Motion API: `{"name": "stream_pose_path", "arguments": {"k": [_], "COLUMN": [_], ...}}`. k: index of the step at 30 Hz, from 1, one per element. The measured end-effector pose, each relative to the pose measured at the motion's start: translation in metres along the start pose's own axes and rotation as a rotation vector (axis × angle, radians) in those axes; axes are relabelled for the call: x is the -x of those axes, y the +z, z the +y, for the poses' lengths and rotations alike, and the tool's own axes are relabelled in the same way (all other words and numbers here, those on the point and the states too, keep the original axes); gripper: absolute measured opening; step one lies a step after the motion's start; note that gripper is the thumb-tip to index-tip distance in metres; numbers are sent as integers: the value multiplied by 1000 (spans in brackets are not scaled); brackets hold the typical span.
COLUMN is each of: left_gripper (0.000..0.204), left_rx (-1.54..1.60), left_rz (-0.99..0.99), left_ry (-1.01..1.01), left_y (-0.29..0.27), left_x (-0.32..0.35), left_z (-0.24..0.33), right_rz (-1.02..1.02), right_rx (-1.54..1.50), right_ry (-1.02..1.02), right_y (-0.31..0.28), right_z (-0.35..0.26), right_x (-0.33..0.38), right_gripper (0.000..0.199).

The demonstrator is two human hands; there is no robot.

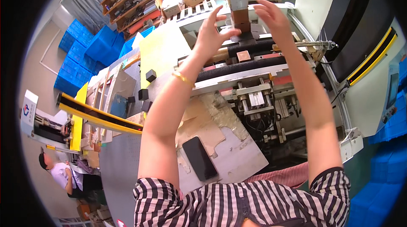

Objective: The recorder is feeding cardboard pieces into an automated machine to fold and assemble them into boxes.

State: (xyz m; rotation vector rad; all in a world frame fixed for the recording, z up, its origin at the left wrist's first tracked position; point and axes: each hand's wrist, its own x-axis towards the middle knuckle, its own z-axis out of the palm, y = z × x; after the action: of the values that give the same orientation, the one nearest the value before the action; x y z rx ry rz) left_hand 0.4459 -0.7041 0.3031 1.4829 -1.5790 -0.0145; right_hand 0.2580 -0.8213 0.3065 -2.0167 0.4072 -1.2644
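Observation:
Both my arms reach forward over a box-forming machine [254,95]. My left hand [212,32] is raised with fingers spread, just left of a brown square block [241,17] standing upright on the machine's top. My right hand [271,17] hovers with its fingers apart on the block's right side. Neither hand grips anything. A gold bracelet [182,76] sits on my left wrist. Below the hands a small brown square piece [243,55] lies between two black rollers [237,68].
A black phone [199,158] lies on a worn grey board near my chest. Small black cubes [150,75] rest on the grey table to the left. Blue crates [85,53] are stacked at far left, with a wooden shelf [129,2] behind. Another person [63,174] sits at lower left.

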Motion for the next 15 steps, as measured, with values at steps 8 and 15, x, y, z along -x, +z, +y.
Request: {"name": "stream_pose_path", "arguments": {"k": [8,15], "left_gripper": [28,18], "left_rx": [160,54], "left_rz": [-146,815], "left_ry": [-397,-839], "left_y": [-105,-252], "left_x": [248,561], "left_z": [6,-33], "right_rz": [-563,-842], "right_rx": [-374,-497], "right_ry": [502,663], "right_y": [95,154], "right_z": [-114,-207], "right_x": [270,365], "right_gripper": [18,20]}}
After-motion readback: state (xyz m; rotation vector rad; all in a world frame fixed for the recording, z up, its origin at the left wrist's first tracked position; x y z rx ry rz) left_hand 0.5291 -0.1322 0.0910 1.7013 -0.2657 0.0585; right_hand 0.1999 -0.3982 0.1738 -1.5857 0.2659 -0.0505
